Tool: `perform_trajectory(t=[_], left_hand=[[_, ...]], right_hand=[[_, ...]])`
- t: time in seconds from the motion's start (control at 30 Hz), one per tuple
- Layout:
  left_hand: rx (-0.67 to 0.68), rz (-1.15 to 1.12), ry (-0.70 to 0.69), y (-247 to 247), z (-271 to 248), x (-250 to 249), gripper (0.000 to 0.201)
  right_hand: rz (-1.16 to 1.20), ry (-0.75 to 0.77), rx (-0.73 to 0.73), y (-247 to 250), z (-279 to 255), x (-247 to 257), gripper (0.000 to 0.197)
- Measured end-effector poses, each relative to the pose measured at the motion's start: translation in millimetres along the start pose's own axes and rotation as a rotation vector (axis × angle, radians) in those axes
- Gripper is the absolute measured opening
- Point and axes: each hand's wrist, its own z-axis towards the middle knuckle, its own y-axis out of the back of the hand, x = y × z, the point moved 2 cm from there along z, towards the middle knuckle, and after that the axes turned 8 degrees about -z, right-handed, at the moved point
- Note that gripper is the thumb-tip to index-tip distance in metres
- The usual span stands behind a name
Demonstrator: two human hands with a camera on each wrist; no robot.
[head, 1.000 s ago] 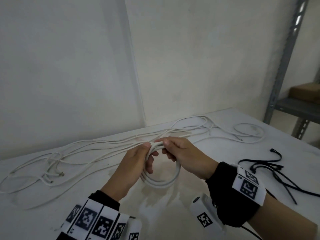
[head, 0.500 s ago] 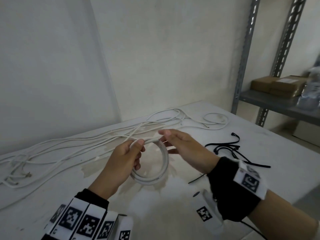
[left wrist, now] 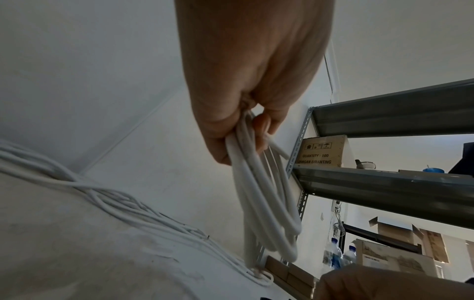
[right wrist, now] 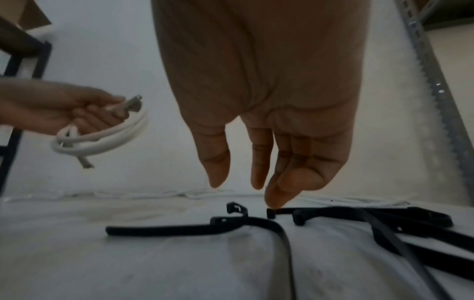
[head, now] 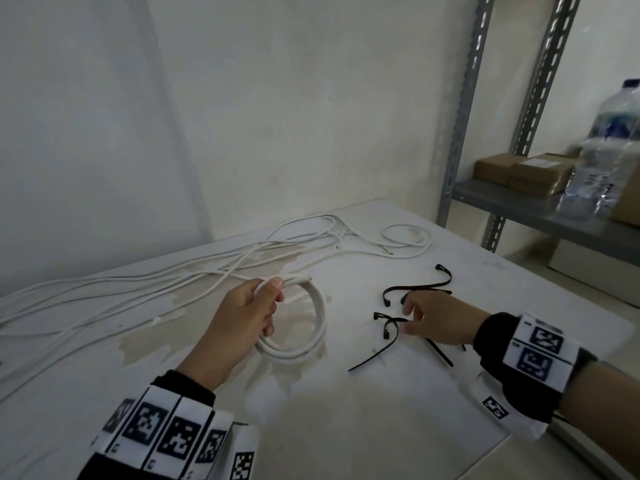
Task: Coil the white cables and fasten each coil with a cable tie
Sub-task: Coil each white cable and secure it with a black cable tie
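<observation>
A: On table (head: 346,427), L hand (head: 239,327) grips coil (head: 311,327) at its top, fingers curled round the bunched turns, thumb pressed over them. Coil hangs from the fist, lower arc at or just over the tabletop; can't tell if touching.

B: Wrist cam agrees?

A: Yes. L wrist view: coil (left wrist: 261,194) strands run out of the closed fingers (left wrist: 264,125), several loops together. One cut end pokes past the thumb in head view.

B: R hand?

A: R hand (head: 436,317) low over ties (head: 412,306), holding nothing. Fingers (right wrist: 259,162) straight and pointing down, thumb apart from them. One fingertip just above, maybe touching, a tie head; can't tell which.

B: Ties lie how?

A: Black, a loose crossed cluster, R of coil, flat on table. R wrist view: ties (right wrist: 282,225) overlap each other, heads mostly toward the L hand (right wrist: 51,109), tails under the wrist. Coil (right wrist: 107,138) well apart from them there.

B: Other cable?

A: Loose cables (head: 145,289) strewn along table's far side by the wall, uncoiled, ending in a small loop far R. Apart from coil.

B: Background?

A: Metal rack (head: 540,209) R of table: boxes (head: 523,171), bottle (head: 609,147), blurred.
</observation>
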Motion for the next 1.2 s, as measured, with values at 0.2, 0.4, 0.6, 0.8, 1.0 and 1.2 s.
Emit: perform_trajectory(t=[0.2,0.4,0.6,0.8,1.0,1.2], left_hand=[[-0.007,0.027,0.021,1.7,10.6,3.5,0.030],[-0.031,0.058,0.020,7.5,17.8,5.4,0.029],[-0.049,0.044,0.033,12.3,21.7,6.3,0.030],[-0.058,0.038,0.027,18.3,21.5,8.0,0.029],[-0.060,0.033,0.002,21.2,19.2,6.7,0.030],[-0.082,0.034,-0.025,24.4,19.3,1.0,0.030]], right_hand=[[-0.152,-0.062,0.063,-10.6,18.6,17.2,0.028],[-0.186,-0.106,0.094,-11.1,48.0,26.7,0.034],[-0.092,-0.152,0.081,-5.7,66.5,24.5,0.032],[-0.153,-0.114,0.104,-6.3,65.6,27.6,0.033],[-0.118,-0.137,0.009,0.1,62.0,28.5,0.022],[0.213,0.031,-0.312,26.7,44.2,42.5,0.020]])
